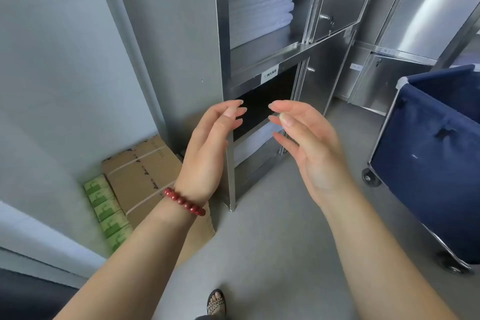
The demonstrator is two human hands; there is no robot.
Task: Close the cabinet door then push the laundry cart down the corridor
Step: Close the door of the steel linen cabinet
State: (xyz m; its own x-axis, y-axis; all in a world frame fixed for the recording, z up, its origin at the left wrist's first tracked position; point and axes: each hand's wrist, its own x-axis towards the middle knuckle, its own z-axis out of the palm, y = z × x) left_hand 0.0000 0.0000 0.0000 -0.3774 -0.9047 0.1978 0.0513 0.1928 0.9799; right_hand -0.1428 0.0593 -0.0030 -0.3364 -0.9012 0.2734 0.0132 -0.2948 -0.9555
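The cabinet door (166, 41) stood swung wide open, a tall sheet of brushed steel reaching from the top of the view to the floor, its free edge facing the person. It looked stiff, smooth and rather slippery, light enough on its hinges to swing with a flat push near that edge. The left hand (207, 153), a red bead bracelet (185, 202) on its wrist, hovered just at the door's edge with fingers loosely curled and spread, holding nothing. The right hand (309, 148) was equally empty, fingers apart. Soft folded white linen (259, 0) lay stacked on the upper shelf. The laundry cart (431, 161) waited at the right: a limp navy cloth bag on a thin metal frame with small castors, likely rolling easily when pushed from its top rim.
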